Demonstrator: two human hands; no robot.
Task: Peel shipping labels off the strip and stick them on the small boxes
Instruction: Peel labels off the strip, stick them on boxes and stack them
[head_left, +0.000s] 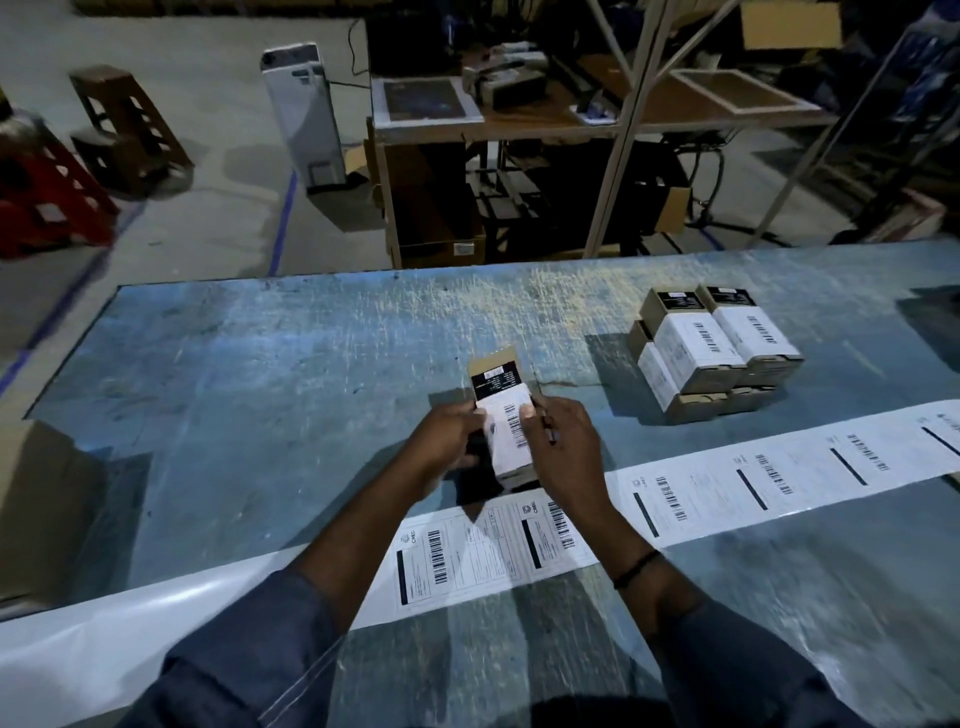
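Quite a bit is hard to read here. The left hand (447, 441) is motion-blurred, and the fingers of both hands disappear behind the small box (501, 374) they're holding up just left of frame centre, above the table. From what shows, the left hand is wrapped around the box's left side and the right hand (563, 449) clamps the right side, its thumb pressed flat on the white label (506, 434) covering the box face. A thin dark thing (548, 430) pokes out between the right fingers. Might be a pen, can't tell.

The label strip (727, 483) runs diagonally from the right edge down to the lower left, partly covered by both forearms and cut off at both ends. Its lower-left stretch is just bare glossy backing.

The table (260, 389) is a scuffed, scratched blue. A stack of labelled boxes (711, 353) sits in the upper right, well apart from the hands, and a cardboard carton (47, 509) is cropped at the left edge. The room behind is dim: concrete floor, cluttered workbench (519, 119), red stool (47, 192) at the upper left.
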